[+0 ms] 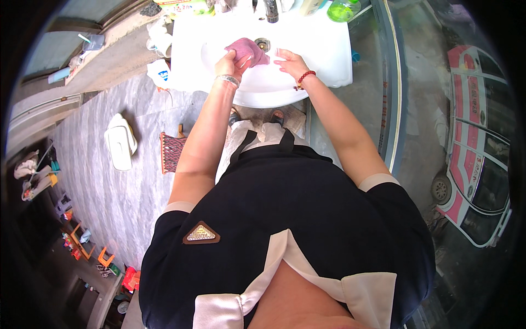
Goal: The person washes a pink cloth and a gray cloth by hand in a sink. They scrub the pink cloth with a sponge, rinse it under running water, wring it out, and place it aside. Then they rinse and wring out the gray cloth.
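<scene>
Over the basin of a white ceramic washbasin point(279, 88), my left hand point(231, 66) grips a bunched pinkish-purple cloth point(246, 49). The cloth hangs beside the metal drain point(262, 44) and covers part of its near surroundings. My right hand point(292, 64) is to the right of the cloth, apart from it, with its fingers spread and nothing in them. A silver bracelet point(228, 79) circles my left wrist, and a red bead bracelet point(305, 78) is on my right. At the far edge stands a dark faucet point(271, 11).
A bottle of green liquid point(342, 11) stands at the basin's far right corner. White plastic bags point(159, 74) hang by its left side. On the tiled floor are a woven-seat stool point(172, 152) and a white lidded bin point(120, 142). Glass point(353, 107) borders the right; a pink-and-white vehicle point(472, 144) shows there.
</scene>
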A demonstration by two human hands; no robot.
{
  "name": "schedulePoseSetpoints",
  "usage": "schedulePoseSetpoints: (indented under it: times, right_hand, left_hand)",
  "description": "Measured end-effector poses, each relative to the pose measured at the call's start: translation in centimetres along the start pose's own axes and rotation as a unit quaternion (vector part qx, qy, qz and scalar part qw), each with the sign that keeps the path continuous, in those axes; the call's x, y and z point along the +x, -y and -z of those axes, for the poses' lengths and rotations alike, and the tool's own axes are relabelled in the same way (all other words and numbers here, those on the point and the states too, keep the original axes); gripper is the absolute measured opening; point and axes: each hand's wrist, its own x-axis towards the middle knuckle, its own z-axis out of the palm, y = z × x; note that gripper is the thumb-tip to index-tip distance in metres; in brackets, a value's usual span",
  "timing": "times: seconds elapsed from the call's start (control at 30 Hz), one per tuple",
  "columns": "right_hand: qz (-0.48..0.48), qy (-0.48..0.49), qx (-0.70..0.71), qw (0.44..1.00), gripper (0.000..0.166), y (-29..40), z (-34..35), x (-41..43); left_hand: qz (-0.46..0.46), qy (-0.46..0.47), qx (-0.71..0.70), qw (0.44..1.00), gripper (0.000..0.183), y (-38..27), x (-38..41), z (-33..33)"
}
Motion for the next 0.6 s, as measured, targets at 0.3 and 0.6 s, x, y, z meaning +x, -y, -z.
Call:
schedulePoseSetpoints:
  times: [0.3, 0.6]
  right_hand:
    - [0.079, -0.126, -0.264, 0.953, 0.033, -0.2, -0.2, 0.9]
    - [0.200, -0.098, -0.268, 0.937, 0.027, 3.1, -4.7, -0.5]
  left_hand:
    - [-0.020, -0.011, 0.057, 0.998, 0.022, -0.8, -0.4, 0.2]
    - [-0.038, 0.055, 0.030, 0.997, 0.027, -3.0, -1.3, -1.2]
